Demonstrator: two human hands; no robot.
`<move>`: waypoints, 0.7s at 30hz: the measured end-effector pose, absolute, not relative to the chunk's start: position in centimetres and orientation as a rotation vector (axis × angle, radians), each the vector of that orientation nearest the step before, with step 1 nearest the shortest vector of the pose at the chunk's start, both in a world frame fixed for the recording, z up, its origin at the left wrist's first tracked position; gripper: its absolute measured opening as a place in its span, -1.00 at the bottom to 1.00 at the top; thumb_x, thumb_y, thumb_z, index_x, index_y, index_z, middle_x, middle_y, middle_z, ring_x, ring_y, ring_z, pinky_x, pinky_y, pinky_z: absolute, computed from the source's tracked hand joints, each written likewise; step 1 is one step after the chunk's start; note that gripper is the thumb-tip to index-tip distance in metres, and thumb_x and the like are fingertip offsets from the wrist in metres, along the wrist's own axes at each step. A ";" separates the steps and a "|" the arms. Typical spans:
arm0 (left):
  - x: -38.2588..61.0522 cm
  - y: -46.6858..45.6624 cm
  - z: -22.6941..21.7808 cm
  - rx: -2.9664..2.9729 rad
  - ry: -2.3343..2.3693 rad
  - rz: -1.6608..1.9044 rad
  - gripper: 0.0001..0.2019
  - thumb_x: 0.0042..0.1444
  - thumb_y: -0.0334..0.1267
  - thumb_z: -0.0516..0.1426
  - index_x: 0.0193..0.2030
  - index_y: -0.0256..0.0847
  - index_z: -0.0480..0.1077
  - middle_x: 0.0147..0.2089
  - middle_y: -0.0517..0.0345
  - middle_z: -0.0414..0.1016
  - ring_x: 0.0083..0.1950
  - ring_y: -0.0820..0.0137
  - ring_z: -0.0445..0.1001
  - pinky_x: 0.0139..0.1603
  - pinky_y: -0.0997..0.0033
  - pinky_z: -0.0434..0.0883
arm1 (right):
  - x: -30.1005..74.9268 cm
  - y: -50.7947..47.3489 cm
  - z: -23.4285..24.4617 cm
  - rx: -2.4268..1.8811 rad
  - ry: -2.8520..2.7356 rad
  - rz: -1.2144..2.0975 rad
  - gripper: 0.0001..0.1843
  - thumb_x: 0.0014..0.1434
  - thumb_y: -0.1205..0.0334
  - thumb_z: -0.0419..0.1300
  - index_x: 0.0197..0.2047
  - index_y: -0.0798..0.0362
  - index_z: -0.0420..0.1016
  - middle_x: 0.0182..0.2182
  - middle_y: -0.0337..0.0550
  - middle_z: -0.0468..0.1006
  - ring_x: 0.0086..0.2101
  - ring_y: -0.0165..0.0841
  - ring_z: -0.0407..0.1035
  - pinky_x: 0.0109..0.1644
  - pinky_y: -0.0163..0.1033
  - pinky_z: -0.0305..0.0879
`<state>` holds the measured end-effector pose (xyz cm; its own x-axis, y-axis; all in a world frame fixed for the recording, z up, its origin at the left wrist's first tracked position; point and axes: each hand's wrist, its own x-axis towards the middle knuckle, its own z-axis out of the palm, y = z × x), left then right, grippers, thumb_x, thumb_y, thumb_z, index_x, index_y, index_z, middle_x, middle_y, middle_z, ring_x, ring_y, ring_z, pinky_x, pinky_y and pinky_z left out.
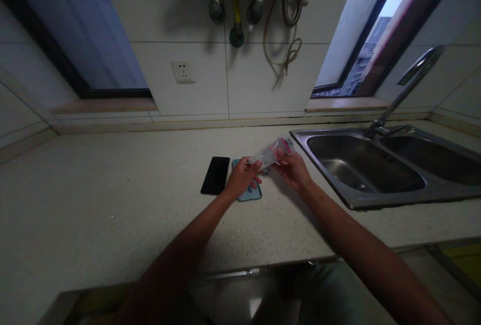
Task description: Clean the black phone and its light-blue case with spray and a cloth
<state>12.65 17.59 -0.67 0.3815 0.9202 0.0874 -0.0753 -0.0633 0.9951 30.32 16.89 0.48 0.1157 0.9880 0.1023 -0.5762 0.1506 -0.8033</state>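
A clear plastic packet point(267, 156) with pink marks at its far right end is held up over the counter between both hands. My left hand point(242, 177) is closed on its left end, thumb on top. Around the right end, the fingers of my right hand point(293, 168) are closed too. What is inside the packet I cannot make out. Below my left hand lies a light blue phone case point(251, 195), partly covered by the hand. A black phone point(216, 175) rests flat just left of the case.
The pale speckled countertop point(124, 204) runs along a tiled wall with a power socket point(183, 71). To the right, a double steel sink point(361, 164) is set into it, with a tall faucet point(409, 89). Hoses and a tied cord point(292, 56) hang from the wall.
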 end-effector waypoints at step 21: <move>12.4 17.4 -1.9 1.376 0.732 1.082 -0.43 0.20 0.25 0.03 0.03 -0.24 0.31 -0.52 0.32 0.29 -0.65 0.58 0.19 -0.66 0.57 0.10 | 30.2 17.8 -1.3 -0.686 -0.495 1.390 -0.78 -0.01 0.23 0.38 -0.27 0.02 0.49 -0.38 -0.22 0.63 -0.40 -0.32 0.53 -0.41 -0.24 0.59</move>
